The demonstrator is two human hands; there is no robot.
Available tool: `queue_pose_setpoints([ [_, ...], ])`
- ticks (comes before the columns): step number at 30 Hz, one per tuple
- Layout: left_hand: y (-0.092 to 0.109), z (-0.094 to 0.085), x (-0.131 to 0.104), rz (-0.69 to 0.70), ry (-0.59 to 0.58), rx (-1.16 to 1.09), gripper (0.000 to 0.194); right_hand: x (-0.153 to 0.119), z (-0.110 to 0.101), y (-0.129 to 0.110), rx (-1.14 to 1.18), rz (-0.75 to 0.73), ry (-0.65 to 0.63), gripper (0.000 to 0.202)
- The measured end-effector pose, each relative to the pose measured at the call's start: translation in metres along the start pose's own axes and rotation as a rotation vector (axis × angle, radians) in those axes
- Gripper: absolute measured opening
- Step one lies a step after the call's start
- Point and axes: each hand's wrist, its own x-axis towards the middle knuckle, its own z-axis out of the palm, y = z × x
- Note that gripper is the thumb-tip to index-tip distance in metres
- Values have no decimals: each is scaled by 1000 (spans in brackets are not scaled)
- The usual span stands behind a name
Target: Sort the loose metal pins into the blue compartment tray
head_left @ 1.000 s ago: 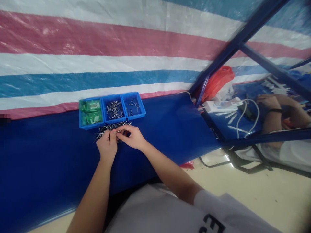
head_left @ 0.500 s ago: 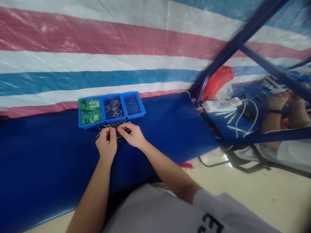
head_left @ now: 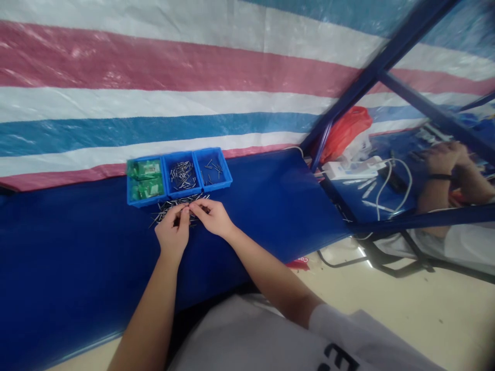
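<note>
My left hand [head_left: 174, 225] and my right hand [head_left: 211, 216] meet fingertip to fingertip over a pile of thin metal pins [head_left: 164, 207] on the blue table. Both are closed in a pinch; whatever lies between the fingertips is too small to make out. Just behind the pile three blue bins stand joined in a row. Green packets [head_left: 147, 179] fill the left bin [head_left: 144, 202]. Many short metal pins [head_left: 183, 175] lie in the middle bin [head_left: 186, 192]. The right bin [head_left: 221, 184] holds a few scattered pins [head_left: 211, 165].
A striped plastic sheet [head_left: 154, 103] hangs behind the table [head_left: 77, 257]. To the right are a blue metal frame [head_left: 348, 103], a red bag [head_left: 346, 131], a white power strip [head_left: 353, 169] with cables, and another person's clasped hands [head_left: 448, 157] at a neighbouring table.
My hands have come slightly closer, their fingertips now touching. The view has shifted a little. At right, the other person's hands have drawn together.
</note>
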Motion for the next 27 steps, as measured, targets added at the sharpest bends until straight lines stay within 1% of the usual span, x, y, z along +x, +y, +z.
queue_pose_setpoints([
  [2, -2, 0, 0, -1, 6, 14, 29, 0, 1, 1, 44, 10, -12, 30],
  [6, -5, 0, -1, -4, 10, 39, 31, 1, 3, 2, 166, 30, 4, 29],
  [10, -6, 1, -2, 30, 5, 55, 31, 3, 4, 0, 280, 59, 15, 30],
  [15, -6, 2, -3, 68, 9, 85, 30, 3, 4, 0, 291, 62, 13, 31],
  [21, -2, 0, -1, 47, 50, 122, 28, 2, 3, 3, 203, 27, -22, 32],
  [24, 1, -1, -1, 59, 64, 136, 27, 2, 5, 3, 196, 33, 6, 30],
  [27, 3, 0, -1, 70, 46, 145, 26, 3, 5, -1, 223, 50, 53, 28],
])
